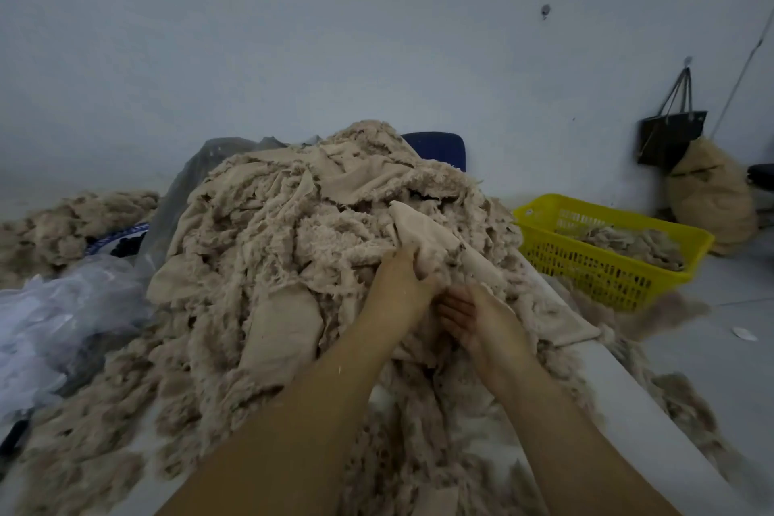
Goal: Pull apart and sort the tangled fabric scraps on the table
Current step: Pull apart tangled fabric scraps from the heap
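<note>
Centrally, scrap pile [285, 222]: heaped high on the white surface [628, 398], beige, fluffy and frayed, flat strips tangled through; spread down to the near edge and across the left side.
Held scrap [423, 232]: smooth beige piece on the right slope of the pile, upper corner standing free, lower end bunched in the left grip.
Left grip [400, 285]: fingers curled tight round the bunched lower end of the held scrap, back of the hand toward the camera.
Right grip [473, 320]: just beside the left, fingers [452, 312] bent toward it, palm turned inward; flat strip lying over its far side; pinching or merely touching, impossible to tell.
Right edge of surface: bare white band from the near right toward the basket, only thin fluff on it; the clearest room for moving.
Yellow basket [607, 264]: past the right edge, slotted walls, small lot of scraps [628, 241] inside, apart from the pile.
Floor [737, 293]: grey, right of the surface, loose fluff [678, 394] strewn along the edge, open farther out.
Left side: clear plastic bag [63, 306] crumpled against the foot of the pile; beyond it a lower heap [71, 218]; little free room there.
Behind: grey plastic sheet [197, 168] and blue chair back [435, 149] tight against the pile, pale wall [377, 33] beyond.
Far right: black bag [670, 134] hanging on the wall, tan sack [712, 201] beneath it.
</note>
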Action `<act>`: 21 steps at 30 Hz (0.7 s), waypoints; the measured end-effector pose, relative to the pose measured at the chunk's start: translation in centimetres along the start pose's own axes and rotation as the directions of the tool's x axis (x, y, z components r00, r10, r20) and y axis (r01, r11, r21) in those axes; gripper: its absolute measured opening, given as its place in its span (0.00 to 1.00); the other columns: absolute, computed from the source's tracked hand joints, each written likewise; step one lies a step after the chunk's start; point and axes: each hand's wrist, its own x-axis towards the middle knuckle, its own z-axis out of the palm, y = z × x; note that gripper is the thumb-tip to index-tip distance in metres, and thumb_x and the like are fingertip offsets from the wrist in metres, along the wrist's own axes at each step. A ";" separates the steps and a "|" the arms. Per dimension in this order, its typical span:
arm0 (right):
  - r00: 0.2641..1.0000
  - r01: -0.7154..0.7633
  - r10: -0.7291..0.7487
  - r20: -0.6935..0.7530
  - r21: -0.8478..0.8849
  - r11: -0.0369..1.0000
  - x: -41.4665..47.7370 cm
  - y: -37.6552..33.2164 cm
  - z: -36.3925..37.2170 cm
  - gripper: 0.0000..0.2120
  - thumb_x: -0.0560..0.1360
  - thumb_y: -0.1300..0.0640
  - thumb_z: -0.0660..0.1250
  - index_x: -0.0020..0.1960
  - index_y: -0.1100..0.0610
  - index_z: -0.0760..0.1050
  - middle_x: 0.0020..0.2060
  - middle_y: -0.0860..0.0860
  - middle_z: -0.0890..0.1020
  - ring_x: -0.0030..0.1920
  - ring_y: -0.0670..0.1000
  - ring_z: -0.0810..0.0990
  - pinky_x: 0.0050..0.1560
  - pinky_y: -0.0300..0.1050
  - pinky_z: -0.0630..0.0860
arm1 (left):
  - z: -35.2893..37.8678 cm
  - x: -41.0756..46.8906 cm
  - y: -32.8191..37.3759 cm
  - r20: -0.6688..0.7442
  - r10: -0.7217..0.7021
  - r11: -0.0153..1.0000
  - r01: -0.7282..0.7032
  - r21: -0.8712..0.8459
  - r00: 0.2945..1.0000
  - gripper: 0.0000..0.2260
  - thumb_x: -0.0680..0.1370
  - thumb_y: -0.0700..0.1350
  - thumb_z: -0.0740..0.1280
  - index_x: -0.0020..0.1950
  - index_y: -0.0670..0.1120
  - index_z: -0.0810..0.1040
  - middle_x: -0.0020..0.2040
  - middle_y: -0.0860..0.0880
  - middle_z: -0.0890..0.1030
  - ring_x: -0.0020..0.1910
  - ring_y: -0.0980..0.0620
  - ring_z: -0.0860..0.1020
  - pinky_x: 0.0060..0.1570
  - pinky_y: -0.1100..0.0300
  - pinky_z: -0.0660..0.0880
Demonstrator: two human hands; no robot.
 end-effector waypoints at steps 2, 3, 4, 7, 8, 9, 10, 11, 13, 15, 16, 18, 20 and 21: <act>0.998 0.039 -0.036 0.049 -0.056 0.998 0.3 -0.2 0.8 0.18 0.83 0.45 0.59 0.52 0.57 0.81 0.45 0.52 0.87 0.46 0.49 0.86 0.43 0.40 0.78 | -0.4 -0.2 0.1 -0.053 0.043 0.999 -0.042 0.011 0.998 0.12 0.82 0.44 0.62 0.64 0.44 0.78 0.49 0.51 0.77 0.47 0.53 0.75 0.37 0.76 0.68; 0.996 0.058 -0.053 0.073 -0.058 0.997 0.5 -0.5 1.1 0.19 0.82 0.42 0.59 0.52 0.56 0.81 0.44 0.51 0.87 0.45 0.49 0.86 0.44 0.42 0.79 | -0.7 -0.7 0.1 -0.082 0.102 0.995 -0.101 0.009 0.991 0.12 0.82 0.44 0.62 0.63 0.46 0.79 0.48 0.53 0.77 0.45 0.56 0.74 0.36 0.75 0.67; 0.994 0.053 -0.050 0.101 -0.030 0.998 0.6 -0.8 1.3 0.20 0.81 0.41 0.60 0.54 0.55 0.82 0.44 0.51 0.87 0.44 0.49 0.86 0.44 0.44 0.79 | -1.1 -1.6 -0.1 -0.098 0.185 0.983 -0.185 0.012 0.978 0.10 0.82 0.45 0.62 0.61 0.47 0.80 0.47 0.54 0.77 0.43 0.57 0.73 0.36 0.73 0.67; 0.976 -0.073 0.057 0.211 0.068 0.995 1.4 -2.2 1.9 0.21 0.78 0.40 0.65 0.59 0.55 0.81 0.48 0.55 0.87 0.46 0.53 0.86 0.46 0.48 0.81 | -1.5 -5.1 -1.4 -0.003 0.381 0.920 -0.378 0.099 0.925 0.09 0.81 0.50 0.61 0.51 0.47 0.77 0.41 0.55 0.76 0.39 0.56 0.73 0.35 0.60 0.65; 0.973 -0.102 0.088 0.213 0.054 0.993 1.7 -2.7 2.2 0.20 0.78 0.41 0.66 0.59 0.56 0.81 0.51 0.56 0.86 0.48 0.55 0.86 0.45 0.48 0.82 | -1.5 -6.1 -1.9 0.075 0.377 0.908 -0.384 0.165 0.923 0.08 0.81 0.50 0.60 0.50 0.48 0.75 0.40 0.56 0.74 0.40 0.54 0.73 0.36 0.57 0.63; 0.977 -0.122 0.113 0.179 0.040 0.992 2.0 -3.0 2.6 0.19 0.78 0.42 0.66 0.58 0.57 0.80 0.52 0.56 0.85 0.49 0.56 0.85 0.44 0.49 0.82 | -1.7 -6.9 -2.4 0.156 0.340 0.902 -0.368 0.226 0.928 0.05 0.81 0.49 0.61 0.49 0.49 0.72 0.39 0.56 0.73 0.41 0.53 0.73 0.36 0.55 0.63; 0.984 -0.131 0.124 0.127 0.049 0.990 2.3 -3.2 3.0 0.18 0.79 0.44 0.66 0.58 0.57 0.79 0.53 0.56 0.84 0.51 0.56 0.84 0.46 0.50 0.82 | -1.8 -7.2 -3.0 0.206 0.291 0.896 -0.341 0.283 0.934 0.04 0.82 0.49 0.61 0.49 0.51 0.68 0.40 0.54 0.73 0.42 0.51 0.74 0.37 0.54 0.65; 0.988 -0.133 0.124 0.090 0.099 0.986 2.5 -3.4 3.3 0.16 0.80 0.45 0.65 0.57 0.58 0.78 0.54 0.56 0.83 0.53 0.56 0.83 0.48 0.51 0.81 | -2.2 -7.3 -3.3 0.212 0.232 0.899 -0.293 0.326 0.949 0.04 0.82 0.50 0.60 0.50 0.52 0.67 0.41 0.52 0.75 0.43 0.48 0.76 0.37 0.53 0.67; 0.994 -0.106 0.093 0.061 0.268 0.957 2.9 -3.8 3.5 0.14 0.81 0.48 0.63 0.57 0.58 0.77 0.52 0.56 0.83 0.51 0.55 0.82 0.44 0.50 0.81 | -3.6 -6.6 -3.6 0.076 0.144 0.916 -0.162 0.367 0.987 0.04 0.82 0.48 0.60 0.56 0.52 0.68 0.41 0.50 0.78 0.40 0.47 0.77 0.33 0.56 0.67; 0.998 -0.062 0.055 0.027 0.410 0.910 2.9 -4.1 2.9 0.12 0.82 0.51 0.62 0.56 0.58 0.77 0.48 0.54 0.84 0.46 0.52 0.82 0.34 0.44 0.81 | -5.9 -5.4 -4.4 -0.144 0.083 0.924 -0.021 0.382 0.986 0.09 0.82 0.45 0.60 0.61 0.54 0.70 0.41 0.51 0.79 0.35 0.51 0.75 0.29 0.61 0.66; 0.999 -0.043 0.044 0.009 0.446 0.894 2.8 -4.1 2.5 0.11 0.82 0.52 0.62 0.55 0.58 0.77 0.46 0.54 0.83 0.43 0.50 0.82 0.31 0.40 0.80 | -7.2 -4.9 -4.9 -0.260 0.076 0.924 0.030 0.381 0.963 0.11 0.81 0.45 0.61 0.63 0.55 0.71 0.44 0.51 0.81 0.36 0.51 0.76 0.31 0.60 0.68; 0.999 -0.018 0.030 -0.016 0.486 0.874 2.9 -3.8 2.0 0.09 0.83 0.54 0.61 0.51 0.58 0.75 0.44 0.54 0.81 0.41 0.49 0.79 0.29 0.37 0.78 | -8.9 -4.6 -5.6 -0.388 0.071 0.953 0.052 0.297 0.919 0.16 0.81 0.43 0.63 0.67 0.56 0.73 0.52 0.52 0.83 0.40 0.54 0.78 0.36 0.60 0.73; 0.999 0.004 0.016 -0.037 0.471 0.882 2.9 -3.6 2.1 0.08 0.83 0.55 0.60 0.50 0.57 0.75 0.44 0.54 0.81 0.41 0.48 0.79 0.29 0.36 0.77 | -9.4 -4.3 -6.0 -0.443 0.080 0.991 -0.023 0.134 0.893 0.18 0.81 0.40 0.62 0.67 0.54 0.77 0.57 0.59 0.78 0.41 0.67 0.75 0.37 0.72 0.71; 0.999 0.012 0.011 -0.046 0.476 0.879 3.0 -3.4 2.1 0.08 0.84 0.55 0.60 0.51 0.57 0.75 0.44 0.54 0.80 0.41 0.48 0.79 0.29 0.36 0.77 | -9.6 -4.2 -6.3 -0.490 0.021 1.000 -0.012 0.021 0.872 0.17 0.80 0.38 0.61 0.65 0.53 0.79 0.58 0.59 0.77 0.43 0.70 0.74 0.38 0.76 0.70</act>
